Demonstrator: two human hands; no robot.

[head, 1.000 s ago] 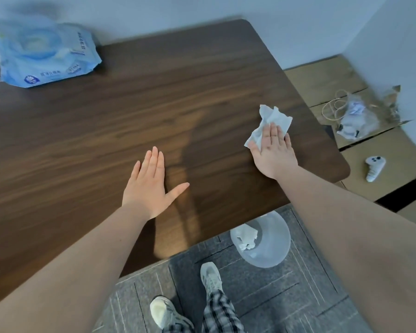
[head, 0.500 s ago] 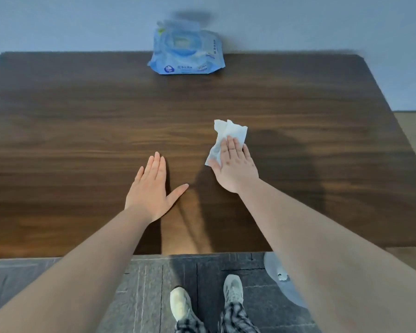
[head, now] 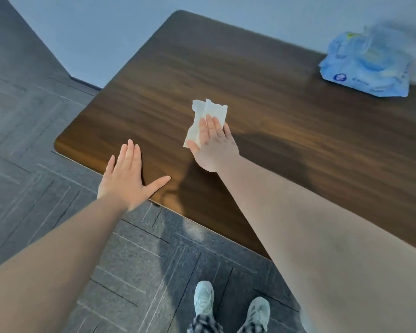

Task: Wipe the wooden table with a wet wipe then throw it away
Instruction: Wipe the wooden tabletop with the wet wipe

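A crumpled white wet wipe (head: 205, 116) lies on the dark wooden table (head: 286, 121), in its left half. My right hand (head: 214, 143) presses flat on the wipe's near part, fingers together, thumb at the wipe's lower left corner. My left hand (head: 130, 175) rests flat on the table's near edge, close to the front left corner, fingers straight and thumb spread, with nothing in it.
A blue pack of wet wipes (head: 368, 68) lies at the table's far right by the wall. Grey carpet tiles (head: 34, 145) cover the floor left of and in front of the table. My two shoes (head: 228, 306) stand just before the near edge.
My right hand has slid the wipe leftward across the table, from the right edge into the left half. The view has swung left, and the floor bin has left the frame. My left hand stays planted.
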